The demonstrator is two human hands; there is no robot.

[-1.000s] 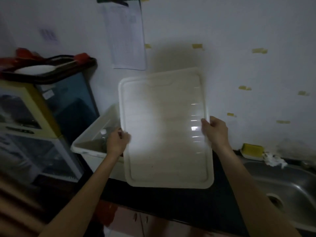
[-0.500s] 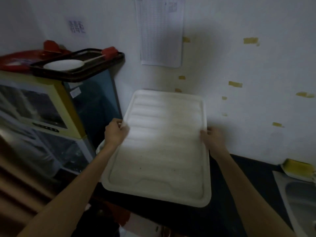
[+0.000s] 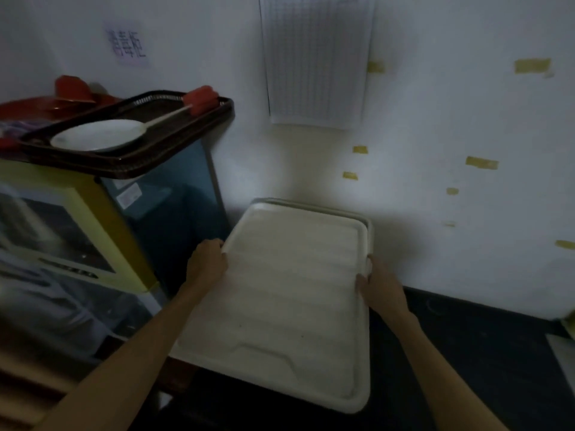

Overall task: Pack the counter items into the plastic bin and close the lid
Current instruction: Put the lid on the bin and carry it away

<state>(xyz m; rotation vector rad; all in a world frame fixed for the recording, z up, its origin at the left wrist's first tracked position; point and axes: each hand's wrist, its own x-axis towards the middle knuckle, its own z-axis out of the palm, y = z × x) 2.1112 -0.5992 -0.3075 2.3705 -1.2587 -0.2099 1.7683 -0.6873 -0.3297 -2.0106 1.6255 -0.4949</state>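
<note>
Lid (image 3: pixel 289 293): white, ribbed, lying flat over the plastic bin (image 3: pixel 368 223) on the dark counter (image 3: pixel 482 343); left hand (image 3: pixel 207 264) and right hand (image 3: pixel 378 289) grip its side edges, fingers curled.

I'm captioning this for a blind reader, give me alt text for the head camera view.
Two hands, left and right, grip the side edges of a white ribbed plastic lid lying on a plastic bin on a dark counter. At left, a dark tray holding a white plate tops a yellow-framed cabinet.
</note>
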